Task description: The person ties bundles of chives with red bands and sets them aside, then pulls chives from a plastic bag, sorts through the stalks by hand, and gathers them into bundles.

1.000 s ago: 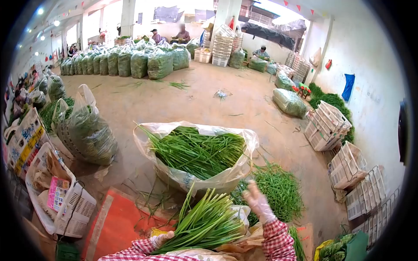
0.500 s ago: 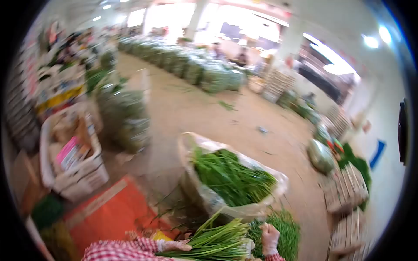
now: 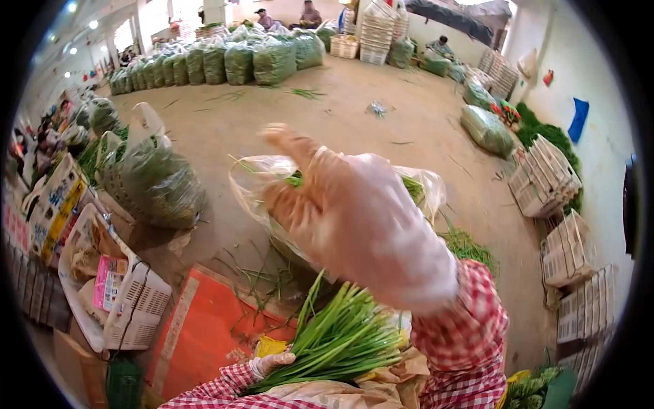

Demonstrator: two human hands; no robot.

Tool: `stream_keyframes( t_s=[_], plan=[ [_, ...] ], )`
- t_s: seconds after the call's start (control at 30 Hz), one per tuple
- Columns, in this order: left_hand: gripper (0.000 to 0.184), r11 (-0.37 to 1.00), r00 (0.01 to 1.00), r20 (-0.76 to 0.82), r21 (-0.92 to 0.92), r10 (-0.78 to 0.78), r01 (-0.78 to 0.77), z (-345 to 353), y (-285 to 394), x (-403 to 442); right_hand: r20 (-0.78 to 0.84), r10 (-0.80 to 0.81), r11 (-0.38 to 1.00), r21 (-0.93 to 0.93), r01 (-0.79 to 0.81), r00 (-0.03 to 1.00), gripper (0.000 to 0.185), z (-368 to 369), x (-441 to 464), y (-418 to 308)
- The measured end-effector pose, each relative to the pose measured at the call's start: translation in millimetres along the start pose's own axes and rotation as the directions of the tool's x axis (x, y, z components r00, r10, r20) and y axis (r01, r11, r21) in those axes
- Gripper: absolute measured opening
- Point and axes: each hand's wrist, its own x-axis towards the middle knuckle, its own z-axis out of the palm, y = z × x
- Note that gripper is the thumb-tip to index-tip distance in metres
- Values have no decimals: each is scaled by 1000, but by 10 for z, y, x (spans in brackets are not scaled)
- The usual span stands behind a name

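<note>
Down in my lap, my left hand (image 3: 274, 363), in a thin clear glove, grips a bunch of garlic chives (image 3: 347, 334) at its left side. The long green stalks fan up and to the right. My right hand (image 3: 371, 221), gloved too, is raised large and close to the camera with its fingers apart and nothing visible in it. Behind it stands an open plastic bag (image 3: 430, 183) of greens, mostly hidden by this hand. Loose greens (image 3: 470, 247) lie on the floor right of that bag.
An orange-red mat (image 3: 197, 330) lies front left, beside a white plastic basket (image 3: 139, 310) holding packets. A full bag of greens (image 3: 157, 180) stands beyond. White crates (image 3: 572, 252) line the right wall. Filled bags (image 3: 272, 60) and people are at the back.
My right hand has risen from beside the chives to in front of the camera, its closed fingers now spread. My left hand stays on the bunch. The view has tilted and turned.
</note>
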Motion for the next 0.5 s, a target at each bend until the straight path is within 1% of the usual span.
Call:
stream_keyframes(
  t_s=[0.03,0.07,0.1,0.13,0.17,0.2,0.23,0.3,0.43,0.5],
  plan=[
    [66,1000,1000,-8,-9,-2,2,-12,39,16,101,71,960,262,-96,992,36,-89,-61,-142],
    [66,1000,1000,-9,-11,-7,7,-27,65,39,207,96,857,481,-187,974,36,-171,-102,-293],
    [66,1000,1000,-14,-5,-11,11,-56,73,78,314,81,708,650,-276,946,37,-209,-142,-381],
    [67,1000,1000,-23,-5,-14,14,-72,103,96,349,-23,604,751,-265,937,44,-42,-357,-144],
    [67,1000,999,-36,-9,-20,19,-85,104,103,460,-10,329,840,-432,888,67,80,-584,-100],
    [67,999,999,-42,-24,-27,26,-92,120,128,554,-134,74,832,-550,821,91,271,-717,61],
    [67,998,998,-49,-43,-39,37,-89,151,160,587,-161,-4,803,-595,793,92,385,-845,143],
    [68,994,995,-64,-81,-78,73,-76,200,204,594,-130,-11,800,-600,794,93,442,-973,195],
    [69,981,984,-61,-117,-166,158,16,322,314,573,-30,63,819,-570,819,95,370,-1136,242],
    [70,972,979,-49,-136,-200,192,45,341,280,555,-26,76,830,-552,831,97,327,-1196,213]
  ],
)
